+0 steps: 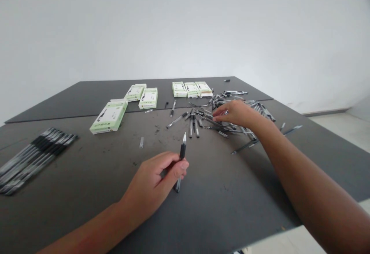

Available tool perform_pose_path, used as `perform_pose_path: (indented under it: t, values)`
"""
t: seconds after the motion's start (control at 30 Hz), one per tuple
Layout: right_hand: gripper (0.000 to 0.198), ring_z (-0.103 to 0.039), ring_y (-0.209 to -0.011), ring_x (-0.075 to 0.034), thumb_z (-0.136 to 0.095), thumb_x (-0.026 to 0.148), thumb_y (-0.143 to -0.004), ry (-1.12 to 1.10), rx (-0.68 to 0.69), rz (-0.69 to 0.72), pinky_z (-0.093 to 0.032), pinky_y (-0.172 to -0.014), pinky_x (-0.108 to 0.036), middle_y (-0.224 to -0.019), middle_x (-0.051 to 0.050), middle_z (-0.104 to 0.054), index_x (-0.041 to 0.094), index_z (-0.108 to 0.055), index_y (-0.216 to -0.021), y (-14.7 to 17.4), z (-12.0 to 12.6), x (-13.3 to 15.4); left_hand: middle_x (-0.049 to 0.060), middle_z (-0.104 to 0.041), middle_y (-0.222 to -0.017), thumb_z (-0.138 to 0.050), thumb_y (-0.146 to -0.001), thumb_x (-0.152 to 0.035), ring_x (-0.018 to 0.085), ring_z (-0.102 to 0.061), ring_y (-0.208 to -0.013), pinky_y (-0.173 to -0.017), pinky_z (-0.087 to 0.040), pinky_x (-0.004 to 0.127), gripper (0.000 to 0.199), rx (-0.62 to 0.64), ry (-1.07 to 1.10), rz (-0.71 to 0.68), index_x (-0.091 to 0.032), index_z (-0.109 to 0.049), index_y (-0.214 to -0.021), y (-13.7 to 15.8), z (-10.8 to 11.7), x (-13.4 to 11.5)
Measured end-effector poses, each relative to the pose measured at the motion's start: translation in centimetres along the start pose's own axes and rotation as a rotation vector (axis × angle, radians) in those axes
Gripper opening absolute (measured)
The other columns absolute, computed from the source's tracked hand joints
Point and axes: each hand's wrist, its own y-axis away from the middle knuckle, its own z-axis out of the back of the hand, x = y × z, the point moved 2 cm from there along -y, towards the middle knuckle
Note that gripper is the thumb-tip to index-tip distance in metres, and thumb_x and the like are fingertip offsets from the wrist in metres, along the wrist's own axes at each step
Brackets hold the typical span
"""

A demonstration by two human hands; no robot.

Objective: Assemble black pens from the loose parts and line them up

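Observation:
My left hand [162, 173] is closed around a gel pen [182, 152], with thumb and fingers pinching the barrel below its black grip. The pen stands nearly upright, its bare clear tip pointing up and its lower end showing beneath my fingers. My right hand [234, 113] reaches over a loose pile of pens and pen parts [222, 125]. Its thumb and fingers are slightly apart at the near left of the pile, and nothing can be seen held between them. Whether the fingertips touch a pen is hard to make out.
A row of several pens [43, 146] lies side by side at the left. Green-and-white pen boxes [110, 116] stand behind, with three more boxes [191, 89] farther back. A small clear piece [141, 142] lies on the dark table [115, 157]. A white wall rises beyond.

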Motion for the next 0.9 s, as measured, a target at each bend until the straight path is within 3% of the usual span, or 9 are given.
perform_pose_path:
  t: [0.13, 0.3, 0.4, 0.6, 0.77, 0.9]
  values:
    - [0.025, -0.076, -0.088, -0.026, -0.077, 0.044, -0.092, -0.023, 0.014, 0.087, -0.053, -0.079, -0.037, -0.098, -0.005, -0.085, 0.030, -0.090, -0.107, -0.2, -0.8, 1.2, -0.003, -0.074, -0.074, -0.056, -0.107, -0.037, 0.014, -0.072, -0.069, -0.068, -0.050, 0.024, 0.032, 0.003, -0.021, 0.047, -0.022, -0.072, -0.084, 0.0, 0.0, 0.1]
    - [0.034, -0.070, -0.112, -0.029, -0.068, 0.047, -0.102, 0.050, -0.059, 0.289, -0.050, -0.099, -0.041, -0.115, -0.012, -0.078, 0.027, -0.087, -0.121, -0.3, -2.5, 2.8, -0.003, -0.075, -0.075, -0.056, -0.106, -0.037, 0.014, -0.072, -0.069, -0.068, -0.051, 0.023, 0.031, 0.008, -0.024, 0.061, -0.023, -0.072, -0.085, 0.0, 0.0, 0.3]
    - [0.035, -0.068, -0.115, -0.031, -0.064, 0.052, -0.104, 0.105, -0.050, 0.260, -0.047, -0.101, -0.043, -0.119, -0.010, -0.076, 0.032, -0.085, -0.124, -0.2, -3.3, 3.4, -0.002, -0.075, -0.075, -0.055, -0.106, -0.038, 0.015, -0.072, -0.068, -0.067, -0.051, 0.024, 0.030, 0.007, -0.021, 0.065, -0.023, -0.072, -0.086, -0.1, -0.1, 0.3]
    - [0.037, -0.067, -0.119, -0.034, -0.068, 0.056, -0.101, 0.156, -0.036, 0.183, -0.046, -0.099, -0.045, -0.121, -0.011, -0.077, 0.029, -0.085, -0.119, -0.1, -3.6, 4.4, -0.002, -0.075, -0.075, -0.057, -0.106, -0.037, 0.014, -0.072, -0.069, -0.068, -0.051, 0.023, 0.028, -0.011, -0.016, 0.047, -0.022, -0.072, -0.087, 0.0, 0.0, 0.1]
    - [0.030, -0.068, -0.121, -0.035, -0.078, 0.046, -0.095, 0.079, -0.054, 0.179, -0.047, -0.102, -0.046, -0.123, -0.009, -0.081, 0.026, -0.083, -0.117, -0.3, -3.7, 4.8, -0.002, -0.075, -0.077, -0.057, -0.107, -0.037, 0.014, -0.072, -0.070, -0.068, -0.050, 0.024, 0.029, -0.006, 0.005, 0.021, -0.022, -0.072, -0.087, 0.1, 0.0, 0.3]
    - [0.023, -0.075, -0.111, -0.030, -0.078, 0.037, -0.094, -0.024, -0.012, 0.180, -0.051, -0.097, -0.043, -0.111, -0.004, -0.085, 0.027, -0.082, -0.114, -0.5, -3.9, 4.9, -0.002, -0.074, -0.077, -0.057, -0.107, -0.038, 0.014, -0.072, -0.071, -0.068, -0.050, 0.024, 0.029, -0.003, 0.025, 0.018, -0.022, -0.072, -0.089, 0.0, -0.1, 0.4]
